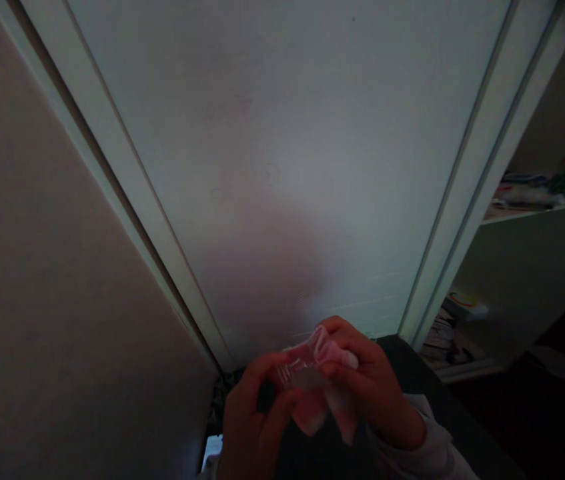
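Note:
Low in the middle of the view, both my hands meet on a small pink-and-white cloth, crumpled, perhaps a sock. My left hand grips its left side with fingers curled round it. My right hand, in a pale sleeve, pinches the upper right part of the cloth. The loose end of the cloth hangs down between my hands. The scene is dim, so the cloth's details are hard to make out.
A tall white sliding door fills the view ahead, with a beige wall to its left. Open white shelves on the right hold mixed items, including papers on a lower shelf.

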`<state>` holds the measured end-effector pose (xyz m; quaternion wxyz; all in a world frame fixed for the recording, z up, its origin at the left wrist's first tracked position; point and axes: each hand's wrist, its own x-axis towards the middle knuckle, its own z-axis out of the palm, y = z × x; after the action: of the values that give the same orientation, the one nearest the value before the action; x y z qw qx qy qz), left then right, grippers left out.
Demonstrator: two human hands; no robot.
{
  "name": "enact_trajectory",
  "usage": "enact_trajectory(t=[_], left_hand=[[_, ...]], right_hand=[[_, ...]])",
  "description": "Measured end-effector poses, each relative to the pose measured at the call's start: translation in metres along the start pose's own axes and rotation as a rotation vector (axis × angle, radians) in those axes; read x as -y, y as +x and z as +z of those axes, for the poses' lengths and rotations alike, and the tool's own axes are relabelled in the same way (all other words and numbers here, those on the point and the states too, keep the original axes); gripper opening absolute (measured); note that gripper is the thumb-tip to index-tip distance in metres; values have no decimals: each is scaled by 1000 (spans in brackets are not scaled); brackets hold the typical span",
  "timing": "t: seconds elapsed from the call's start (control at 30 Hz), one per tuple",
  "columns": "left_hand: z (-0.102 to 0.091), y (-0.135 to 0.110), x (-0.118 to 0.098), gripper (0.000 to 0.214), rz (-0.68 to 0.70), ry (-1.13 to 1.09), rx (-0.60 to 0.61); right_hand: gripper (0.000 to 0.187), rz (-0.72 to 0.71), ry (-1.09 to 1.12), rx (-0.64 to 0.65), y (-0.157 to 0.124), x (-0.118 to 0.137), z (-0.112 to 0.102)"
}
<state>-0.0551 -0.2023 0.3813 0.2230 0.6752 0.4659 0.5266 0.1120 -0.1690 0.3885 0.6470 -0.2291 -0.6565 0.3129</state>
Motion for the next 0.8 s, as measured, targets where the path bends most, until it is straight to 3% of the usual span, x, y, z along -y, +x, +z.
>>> enact_trajectory(t=[0.23,0.53,0.7,0.8], left_hand=[[2,0,-2,22,27,-113,19],[11,11,-12,36,-120,-174,-33],[27,12,-11,47,-221,-279,58],[37,12,-11,51,-244,-339,48]], right_hand=[[33,-5,-65,-23,0,-1,0],[19,-38,-171,142,-1,-2,-10],[28,-81,-194,101,0,-10,-18],[36,-53,-203,51,0,-13,-19]])
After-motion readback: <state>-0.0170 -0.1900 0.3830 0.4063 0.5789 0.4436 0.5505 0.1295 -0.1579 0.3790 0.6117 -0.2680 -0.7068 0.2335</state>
